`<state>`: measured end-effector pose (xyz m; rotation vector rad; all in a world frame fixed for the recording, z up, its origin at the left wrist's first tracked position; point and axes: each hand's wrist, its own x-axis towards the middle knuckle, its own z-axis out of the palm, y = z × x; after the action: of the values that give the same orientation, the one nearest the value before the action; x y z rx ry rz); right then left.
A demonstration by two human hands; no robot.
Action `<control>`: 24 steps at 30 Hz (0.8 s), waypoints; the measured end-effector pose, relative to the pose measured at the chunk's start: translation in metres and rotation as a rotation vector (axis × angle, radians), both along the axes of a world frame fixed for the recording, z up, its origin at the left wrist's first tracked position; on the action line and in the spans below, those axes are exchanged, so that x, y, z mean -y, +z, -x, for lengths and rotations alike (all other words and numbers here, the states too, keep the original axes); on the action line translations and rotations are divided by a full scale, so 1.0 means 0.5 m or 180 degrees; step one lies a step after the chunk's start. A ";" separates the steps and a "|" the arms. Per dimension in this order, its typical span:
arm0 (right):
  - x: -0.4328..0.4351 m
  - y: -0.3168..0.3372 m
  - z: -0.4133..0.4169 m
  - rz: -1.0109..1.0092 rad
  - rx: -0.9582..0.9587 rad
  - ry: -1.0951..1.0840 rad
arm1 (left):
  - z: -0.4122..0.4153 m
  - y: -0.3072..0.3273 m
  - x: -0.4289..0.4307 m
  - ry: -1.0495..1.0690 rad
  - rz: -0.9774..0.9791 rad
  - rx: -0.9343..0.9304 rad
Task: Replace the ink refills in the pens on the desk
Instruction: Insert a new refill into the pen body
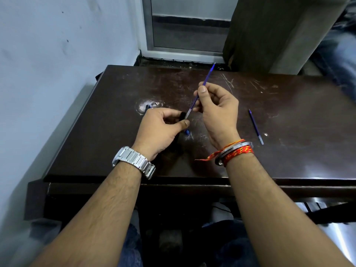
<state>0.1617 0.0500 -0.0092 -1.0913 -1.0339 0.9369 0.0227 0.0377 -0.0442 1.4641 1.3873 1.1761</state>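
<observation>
Firmly, right hand (215,108) pinches blue refill (205,79).

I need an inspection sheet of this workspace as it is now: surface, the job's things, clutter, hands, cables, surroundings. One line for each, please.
Surface: dark wooden desk, scratched, with a whitish worn patch left of centre.
Job's things: blue refill in the right hand, lower end at the black pen barrel in the left hand; spare refill lying flat to the right; a small blue piece below the left thumb, another blue piece behind the left hand.
Clutter: nothing seen.
Hands: left hand closed on the barrel; right hand pinching the refill.
Cables: nothing seen.
Surroundings: pale wall on the left, metal-framed window behind, dark curtain at right.
</observation>
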 end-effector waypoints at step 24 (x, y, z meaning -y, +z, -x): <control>0.002 -0.028 0.015 0.0091 0.0793 0.0310 | 0.000 0.010 0.007 -0.0036 0.0006 0.0145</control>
<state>0.1545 0.0489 -0.0231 -1.2120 -1.2904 0.9107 0.0226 0.0342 -0.0395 1.4335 1.3474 1.1936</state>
